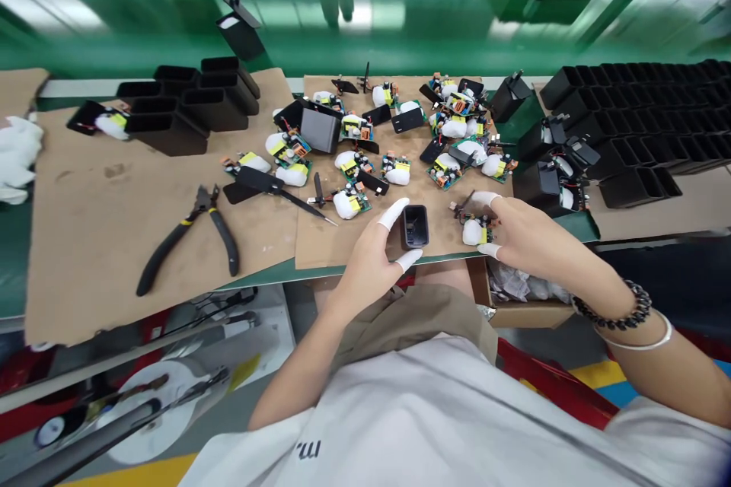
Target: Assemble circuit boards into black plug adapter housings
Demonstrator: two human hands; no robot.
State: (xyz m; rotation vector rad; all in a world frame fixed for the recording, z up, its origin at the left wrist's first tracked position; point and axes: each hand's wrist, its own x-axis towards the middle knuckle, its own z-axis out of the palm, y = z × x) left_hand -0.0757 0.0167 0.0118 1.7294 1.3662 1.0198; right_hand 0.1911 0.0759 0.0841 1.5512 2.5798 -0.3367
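Near the bench's front edge, my left hand (374, 251) has its thumb and forefinger closed around a black plastic case (415, 227), its open end facing up. White finger cots cover those fingertips. To the right, my right hand (505, 228) pinches a small circuit board (475, 231) with a white blob and a yellow part on it. A dark flat piece is by its upper edge. White cots cover fingertips of this hand too. Behind both hands lie several similar circuit boards (349, 202) with black end pieces.
Cutting pliers (199, 232) and a black-handled screwdriver (285, 192) lie on cardboard (103, 213) at left. Empty black cases (168, 129) stand behind them; rows of cases (640, 110) fill the right. Filled cases (540, 186) are near my right hand. A box (528, 314) sits below the edge.
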